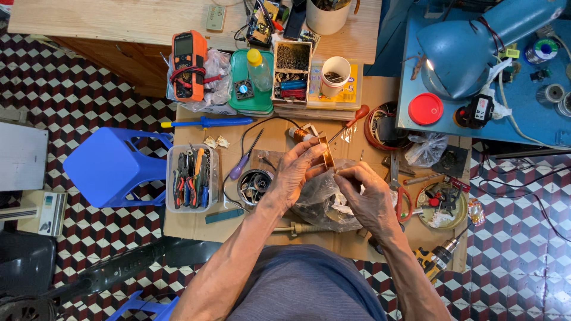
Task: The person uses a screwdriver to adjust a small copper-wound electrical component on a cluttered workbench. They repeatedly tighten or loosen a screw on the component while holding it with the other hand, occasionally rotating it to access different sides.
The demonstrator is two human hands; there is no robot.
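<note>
Copper is catching the lamp light on the coil (325, 151) that I am watching. It is a small winding, orange-brown and shiny, sitting just above the middle of the cardboard-covered tabletop (190, 223). The left hand (295, 172) is wrapping its grip around the coil, fingers curled over the top and thumb underneath. The right hand (366, 199) is keeping its fingertips pinched together just beside the coil, but I cannot tell what they are pinching. A crumpled clear plastic bag (321, 202) is lying under both hands. To the left, a clear tray of pliers (191, 177) is resting near a purple-handled screwdriver (244, 159), with an orange multimeter (189, 56) further back. A blue desk lamp (476, 44) is shining from the right, and a blue plastic stool (110, 166) is standing on the checkered tile floor (71, 101).
</note>
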